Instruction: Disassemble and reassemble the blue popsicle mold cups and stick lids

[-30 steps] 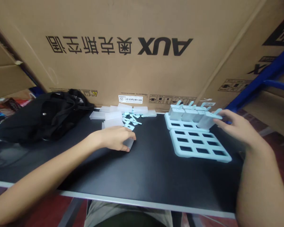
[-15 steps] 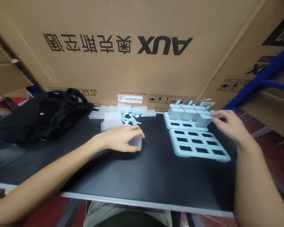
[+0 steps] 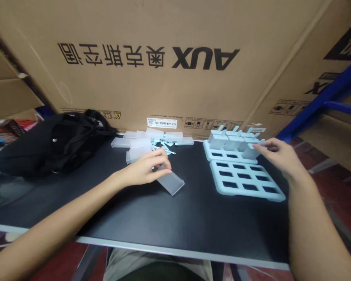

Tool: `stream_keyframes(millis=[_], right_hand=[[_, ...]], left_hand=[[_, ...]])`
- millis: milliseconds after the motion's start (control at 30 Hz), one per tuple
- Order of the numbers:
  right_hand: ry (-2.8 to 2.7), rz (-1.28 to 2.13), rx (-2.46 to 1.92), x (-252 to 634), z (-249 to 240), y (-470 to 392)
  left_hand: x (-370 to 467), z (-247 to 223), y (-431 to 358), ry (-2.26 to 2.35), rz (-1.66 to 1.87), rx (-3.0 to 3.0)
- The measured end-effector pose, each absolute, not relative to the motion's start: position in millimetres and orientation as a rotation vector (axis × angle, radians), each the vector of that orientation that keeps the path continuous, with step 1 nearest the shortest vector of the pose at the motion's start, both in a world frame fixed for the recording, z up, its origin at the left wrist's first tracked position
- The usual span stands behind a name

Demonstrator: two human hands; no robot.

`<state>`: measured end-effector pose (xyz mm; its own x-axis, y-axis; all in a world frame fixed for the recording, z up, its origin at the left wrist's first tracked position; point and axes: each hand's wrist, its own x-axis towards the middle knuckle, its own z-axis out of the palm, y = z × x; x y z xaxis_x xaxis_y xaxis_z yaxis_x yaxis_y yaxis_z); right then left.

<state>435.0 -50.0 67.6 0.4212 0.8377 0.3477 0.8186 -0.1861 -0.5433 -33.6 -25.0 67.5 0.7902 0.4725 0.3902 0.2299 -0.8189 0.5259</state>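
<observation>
My left hand (image 3: 153, 167) is closed on one end of a clear popsicle mold (image 3: 172, 182), which tilts with its other end toward the right, low over the table. At the right, my right hand (image 3: 276, 154) pinches the top of a popsicle mold (image 3: 249, 151) standing in the light-blue rack (image 3: 215, 155). Its stick is partly hidden by the fingers. Several more capped molds (image 3: 218, 142) with blue sticks stand upright in that rack. Behind my left hand lie several loose clear molds (image 3: 140, 143) and a small heap of blue sticks (image 3: 165, 147).
A second light-blue rack (image 3: 244, 176) with bare slots lies in front of the first on the black table (image 3: 199, 230). A black bag (image 3: 52, 142) sits at the left. A large cardboard box (image 3: 163, 89) stands along the back, and a blue metal frame (image 3: 324, 97) rises at the right.
My left hand has lifted and turned the clear mold, so more of it shows to the right. My right thumb has moved left across the top of the racked mold.
</observation>
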Motion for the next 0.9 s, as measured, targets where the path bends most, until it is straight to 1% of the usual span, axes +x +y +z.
stream_keyframes(millis=[100, 167, 267, 333, 400, 500, 567, 700, 900], right_hand=[[-1.416, -0.28, -1.991, 442, 63, -45], [-1.292, -0.492, -1.922, 437, 66, -45], [-1.199, -0.622, -1.744, 400, 79, -47], [-1.41, -0.527, -1.634, 355, 85, -46], [-1.796, -0.283, -1.534, 302, 86, -40], [-2.212, -0.111, -1.42, 229, 76, -21], [-2.381, -0.037, -1.399, 197, 66, -5], [-2.524, 0.09, -1.432, 176, 50, 15], [-2.515, 0.163, -1.521, 199, 37, 15]], left_hand=[[-38, 59, -29, 0.55, 0.67, 2.582], [-40, 53, -32, 0.621, 0.594, 2.645], [-39, 46, -36, 0.749, 0.499, 2.751], [-35, 43, -39, 0.781, 0.507, 2.793], [-30, 42, -43, 0.739, 0.542, 2.809], [-22, 40, -49, 0.636, 0.496, 2.83], [-19, 37, -52, 0.612, 0.421, 2.849], [-18, 32, -53, 0.616, 0.366, 2.831], [-25, 29, -44, 0.581, 0.424, 2.811]])
